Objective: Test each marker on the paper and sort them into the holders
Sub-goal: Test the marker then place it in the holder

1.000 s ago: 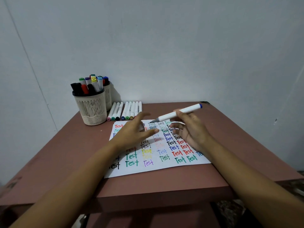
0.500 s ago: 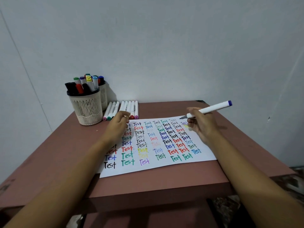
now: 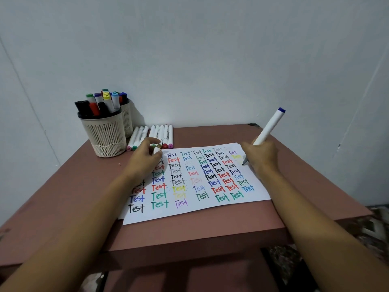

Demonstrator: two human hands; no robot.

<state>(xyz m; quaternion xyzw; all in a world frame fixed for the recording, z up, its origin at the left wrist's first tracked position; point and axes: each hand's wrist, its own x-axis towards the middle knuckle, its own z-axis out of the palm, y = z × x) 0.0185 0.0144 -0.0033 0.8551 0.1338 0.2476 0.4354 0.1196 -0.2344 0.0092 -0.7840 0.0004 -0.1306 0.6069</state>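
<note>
On brown table (image 3: 210, 232), white paper (image 3: 189, 213) full of coloured "Test" words | right hand (image 3: 261, 157) grips white marker with blue end (image 3: 269, 128), tip on paper's right side | left hand (image 3: 145, 159) pinches small white cap (image 3: 156, 149) at paper's far-left corner | cream mesh holders (image 3: 105, 135) far left

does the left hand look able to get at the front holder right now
Probably yes: the left hand lies just right of the front holder with bare table between, though it pinches what looks like a white cap.

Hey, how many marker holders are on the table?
2. One cream mesh holder stands at the table's back-left corner; the second holder stands just behind it, mostly hidden.
</note>
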